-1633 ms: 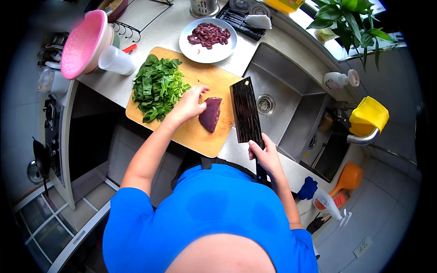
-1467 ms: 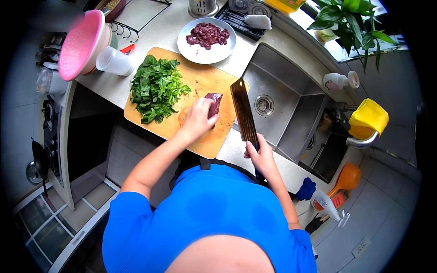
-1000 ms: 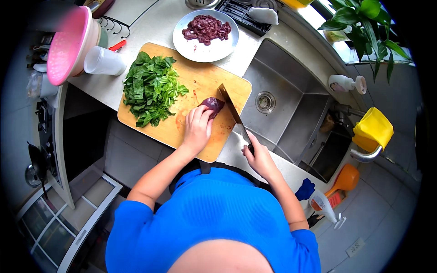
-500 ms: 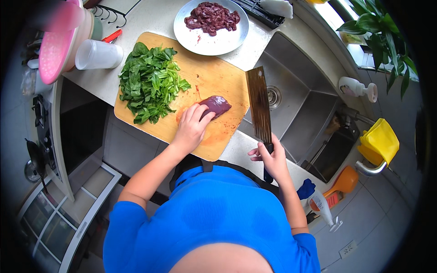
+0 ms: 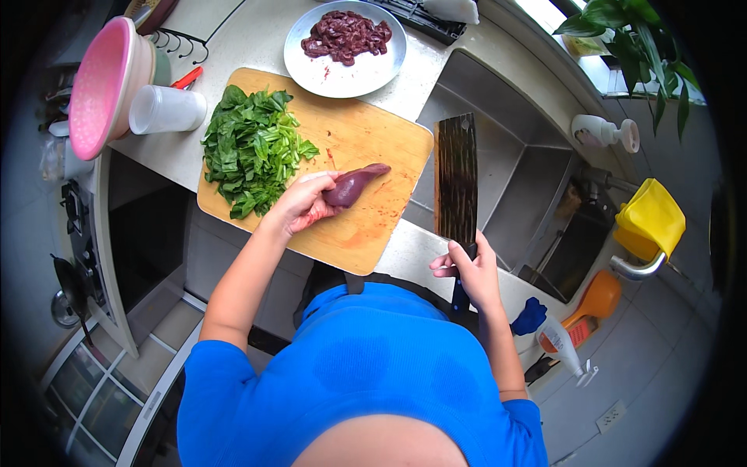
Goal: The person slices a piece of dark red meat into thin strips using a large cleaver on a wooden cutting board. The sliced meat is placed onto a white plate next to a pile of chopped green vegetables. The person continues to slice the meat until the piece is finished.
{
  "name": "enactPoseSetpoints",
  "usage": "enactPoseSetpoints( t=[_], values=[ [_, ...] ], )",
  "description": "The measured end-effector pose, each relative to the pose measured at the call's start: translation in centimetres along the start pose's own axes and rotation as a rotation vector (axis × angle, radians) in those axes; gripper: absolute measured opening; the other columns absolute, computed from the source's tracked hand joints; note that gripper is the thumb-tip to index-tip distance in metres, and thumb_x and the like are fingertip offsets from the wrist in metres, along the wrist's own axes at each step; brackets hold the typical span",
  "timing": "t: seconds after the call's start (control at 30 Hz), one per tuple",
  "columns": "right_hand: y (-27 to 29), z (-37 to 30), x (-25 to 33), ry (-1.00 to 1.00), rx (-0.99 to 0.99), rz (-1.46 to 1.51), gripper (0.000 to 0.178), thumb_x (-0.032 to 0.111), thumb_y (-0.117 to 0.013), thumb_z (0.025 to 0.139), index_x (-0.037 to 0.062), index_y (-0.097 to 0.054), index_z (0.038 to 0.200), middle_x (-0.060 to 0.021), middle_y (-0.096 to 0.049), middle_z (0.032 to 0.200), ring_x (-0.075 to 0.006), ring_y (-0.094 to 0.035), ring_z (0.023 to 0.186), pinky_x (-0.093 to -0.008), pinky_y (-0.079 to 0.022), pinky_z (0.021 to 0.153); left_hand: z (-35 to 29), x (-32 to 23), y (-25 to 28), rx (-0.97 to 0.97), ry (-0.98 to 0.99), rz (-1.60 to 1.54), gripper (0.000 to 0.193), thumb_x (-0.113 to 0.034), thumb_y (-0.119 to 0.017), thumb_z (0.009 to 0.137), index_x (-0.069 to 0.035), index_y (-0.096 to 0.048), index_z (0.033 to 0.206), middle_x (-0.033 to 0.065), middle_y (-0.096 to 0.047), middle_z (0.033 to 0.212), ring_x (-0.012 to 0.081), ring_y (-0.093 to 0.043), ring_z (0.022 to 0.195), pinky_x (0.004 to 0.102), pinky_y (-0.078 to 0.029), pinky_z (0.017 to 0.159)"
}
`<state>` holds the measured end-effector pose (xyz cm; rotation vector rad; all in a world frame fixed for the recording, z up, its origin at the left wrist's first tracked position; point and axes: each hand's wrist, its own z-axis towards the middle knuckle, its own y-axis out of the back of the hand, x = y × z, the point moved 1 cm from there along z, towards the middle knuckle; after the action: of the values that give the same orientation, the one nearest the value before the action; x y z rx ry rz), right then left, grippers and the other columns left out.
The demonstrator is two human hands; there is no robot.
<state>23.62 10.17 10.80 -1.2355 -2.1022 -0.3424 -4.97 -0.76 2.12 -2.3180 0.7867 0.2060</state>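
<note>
My left hand (image 5: 303, 204) grips one end of a smooth, dark red piece of raw liver (image 5: 354, 187), its tapered end pointing right. The liver is just over the wooden cutting board (image 5: 369, 138); whether its underside touches, I cannot tell. Blood smears mark the wood, and my fingertips look reddened. In my right hand (image 5: 473, 276) is a cleaver (image 5: 456, 175) by its black handle, the broad dark blade pointing away from me beside the board's right edge. Chopped leafy greens (image 5: 253, 152) cover the board's left side. Sliced liver (image 5: 348, 36) lies on a white plate (image 5: 350, 84) behind.
On the right is a steel sink (image 5: 498, 117) with a black basin section and a tap. A clear plastic container (image 5: 167, 109) and a pink basin (image 5: 99, 89) stand at the left. A yellow cloth (image 5: 652, 218) hangs at far right, near an orange ladle-like utensil (image 5: 597, 296).
My left hand went from resting on the liver to gripping its end, and the liver has turned and been lifted or tilted. The cleaver has swung more upright, its broad face now showing.
</note>
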Motion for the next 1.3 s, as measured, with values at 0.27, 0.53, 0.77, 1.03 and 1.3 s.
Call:
enactPoseSetpoints(
  t=[0.27,0.53,0.77,1.03,1.3],
  values=[
    [-0.4,-0.8,-0.2,0.127,-0.016,-0.409,0.042,0.013,-0.058,0.092,0.0031,-0.048,0.131,-0.0015,-0.053,0.064,-0.0067,-0.050,0.051,-0.0236,-0.041,0.047,-1.6,0.9,0.7,-0.099,-0.099,0.066,0.032,-0.013,-0.063,0.089,0.003,-0.055,0.116,0.0107,-0.063,0.107,0.0136,-0.062,0.085,0.0263,-0.053,0.071],
    [-1.7,0.3,-1.7,0.789,-0.135,-1.066,0.056,0.007,-0.064,0.079,0.0071,-0.049,0.132,-0.0151,-0.059,0.081,-0.0302,-0.060,0.069,-0.0419,-0.050,0.063,-6.1,0.1,-0.3,-0.076,-0.319,0.112,0.039,-0.007,-0.063,0.086,0.008,-0.053,0.120,0.0136,-0.063,0.112,0.0179,-0.064,0.098,0.0313,-0.053,0.089],
    [-4.0,2.4,-5.3,0.802,-0.183,-1.190,0.052,0.007,-0.061,0.081,0.0047,-0.047,0.131,-0.0201,-0.055,0.089,-0.0368,-0.060,0.076,-0.0447,-0.051,0.066,-8.3,2.0,1.5,-0.082,-0.402,0.174,0.038,-0.012,-0.067,0.084,0.007,-0.057,0.115,0.0112,-0.065,0.109,0.0151,-0.064,0.095,0.0286,-0.050,0.087],
    [-7.0,3.4,-7.9,0.727,-0.037,-1.255,0.060,0.015,-0.068,0.078,0.0066,-0.042,0.131,-0.0215,-0.052,0.092,-0.0391,-0.059,0.081,-0.0463,-0.050,0.068,-8.9,4.1,-0.3,0.037,-0.547,-0.062,0.050,-0.022,-0.065,0.084,0.007,-0.052,0.123,0.0121,-0.062,0.115,0.0181,-0.060,0.107,0.0319,-0.044,0.099],
    [-6.1,4.5,-9.0,0.830,0.040,-1.267,0.059,0.015,-0.071,0.075,0.0065,-0.047,0.129,-0.0201,-0.052,0.094,-0.0367,-0.056,0.089,-0.0449,-0.048,0.075,-8.8,4.9,-0.7,0.061,-0.603,-0.153,0.054,-0.021,-0.063,0.083,0.002,-0.048,0.129,0.0103,-0.056,0.128,0.0199,-0.055,0.116,0.0335,-0.040,0.105]
  ],
)
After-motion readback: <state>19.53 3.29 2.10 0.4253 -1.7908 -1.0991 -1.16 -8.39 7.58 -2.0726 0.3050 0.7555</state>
